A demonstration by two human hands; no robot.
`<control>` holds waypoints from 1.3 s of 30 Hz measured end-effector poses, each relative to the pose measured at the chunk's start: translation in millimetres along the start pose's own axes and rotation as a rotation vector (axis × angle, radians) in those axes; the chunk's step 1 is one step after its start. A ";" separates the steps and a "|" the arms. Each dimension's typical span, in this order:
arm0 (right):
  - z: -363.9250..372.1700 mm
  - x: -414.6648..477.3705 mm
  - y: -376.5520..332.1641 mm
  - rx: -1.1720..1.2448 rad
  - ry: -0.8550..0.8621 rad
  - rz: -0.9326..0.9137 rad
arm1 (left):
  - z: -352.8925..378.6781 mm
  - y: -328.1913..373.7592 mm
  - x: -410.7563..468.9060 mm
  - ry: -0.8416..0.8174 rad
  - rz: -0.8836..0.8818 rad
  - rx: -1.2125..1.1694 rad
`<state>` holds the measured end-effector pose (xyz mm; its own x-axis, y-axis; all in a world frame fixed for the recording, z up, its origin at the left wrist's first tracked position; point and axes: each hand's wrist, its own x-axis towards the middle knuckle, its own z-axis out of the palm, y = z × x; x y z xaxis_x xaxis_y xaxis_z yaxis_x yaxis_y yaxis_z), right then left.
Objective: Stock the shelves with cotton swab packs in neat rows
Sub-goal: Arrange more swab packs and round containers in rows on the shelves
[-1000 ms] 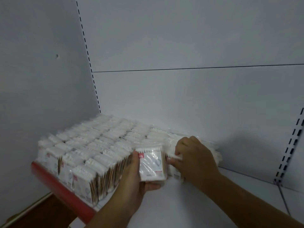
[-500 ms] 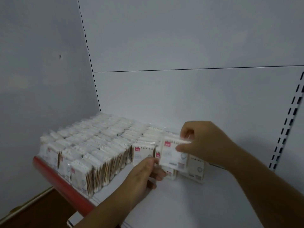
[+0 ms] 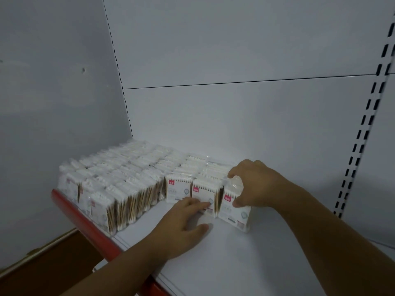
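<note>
Down it comes: the cotton swab pack (image 3: 235, 208), aloft half a second ago, now stands upright on the shelf (image 3: 235, 263), front facing out, at the right end of the stocked rows (image 3: 119, 184). Right hand (image 3: 254, 184) grips its top; left hand (image 3: 183, 223) lies flat, straight fingers touching the neighbouring pack (image 3: 203, 192). Red corner labels (image 3: 227, 198), writing unreadable.

The pack (image 3: 235, 212) that the right hand (image 3: 258, 184) held up in the air 0.5 seconds ago now stands on the shelf (image 3: 267, 253), at the right end of the front row. The right hand grips its top. The left hand (image 3: 183, 221) has moved forward, and its fingers now touch the front of the next pack (image 3: 203, 193).
</note>
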<state>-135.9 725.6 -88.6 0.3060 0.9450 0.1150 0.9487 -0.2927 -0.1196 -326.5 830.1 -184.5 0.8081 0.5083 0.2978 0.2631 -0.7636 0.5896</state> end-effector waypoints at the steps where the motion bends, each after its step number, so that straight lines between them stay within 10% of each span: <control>1: 2.0 0.3 -0.6 0.004 0.007 -0.009 | 0.4 0.5 -0.2 0.001 0.010 0.026; 24: 4.5 -41.4 -14.9 -0.162 0.062 0.086 | 6.3 -25.3 15.3 0.001 -0.069 -0.155; 31: -39.2 -149.7 21.7 -0.473 -0.107 0.235 | -13.5 10.2 5.9 0.158 0.113 0.185; 39: -83.8 -330.6 70.7 -0.683 -0.010 0.382 | 26.5 249.5 35.3 -0.387 0.428 0.229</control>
<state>-163.4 380.3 -52.4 0.6233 0.7612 0.1790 0.6174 -0.6196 0.4846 -218.4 647.0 -46.8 0.9881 -0.0105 0.1534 -0.0551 -0.9556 0.2894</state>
